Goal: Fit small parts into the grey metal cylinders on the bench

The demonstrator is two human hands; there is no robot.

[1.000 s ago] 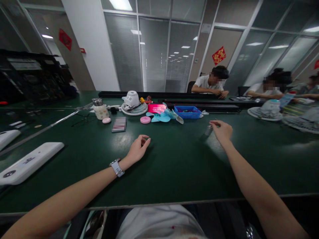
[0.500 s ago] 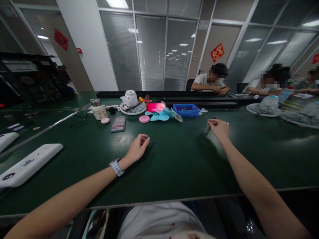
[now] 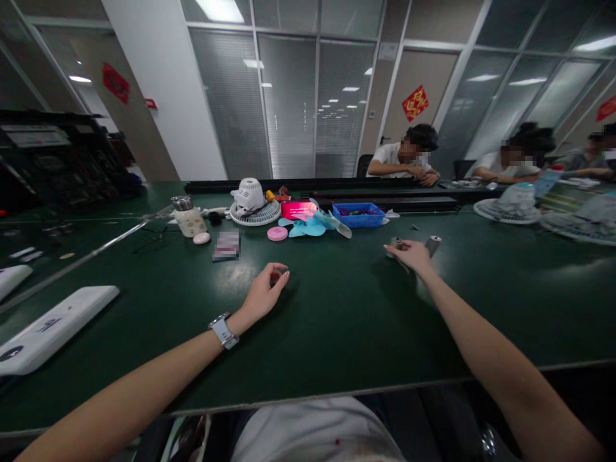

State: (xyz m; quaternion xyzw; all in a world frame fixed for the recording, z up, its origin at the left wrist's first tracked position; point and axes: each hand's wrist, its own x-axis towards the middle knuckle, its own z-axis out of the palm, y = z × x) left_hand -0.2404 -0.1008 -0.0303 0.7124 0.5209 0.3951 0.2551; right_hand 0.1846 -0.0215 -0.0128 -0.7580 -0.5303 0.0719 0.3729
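Note:
My left hand (image 3: 264, 290) rests on the green tabletop (image 3: 327, 321), its fingers loosely curved and apart with nothing between them. Further right, my right hand (image 3: 412, 255) is closed around a small grey metal cylinder (image 3: 396, 241); its fingers cover most of that piece. A second grey metal cylinder (image 3: 433, 244) stands just behind and to the right of the hand, slightly tilted in view. Beyond the fingers a small thin grey piece (image 3: 415, 226) lies on the table.
Toward the back are a white fan part (image 3: 250, 196), a pink disc (image 3: 278, 233), blue fan blades (image 3: 310, 224), a lit phone (image 3: 296, 210) and a blue tray (image 3: 359, 215). A white casing (image 3: 62, 327) lies at left. Co-workers (image 3: 402, 157) sit across the table.
My right hand has moved left and slightly nearer, onto the metal cylinder. The second cylinder and the thin piece now show apart from the hand. My left hand has hardly moved.

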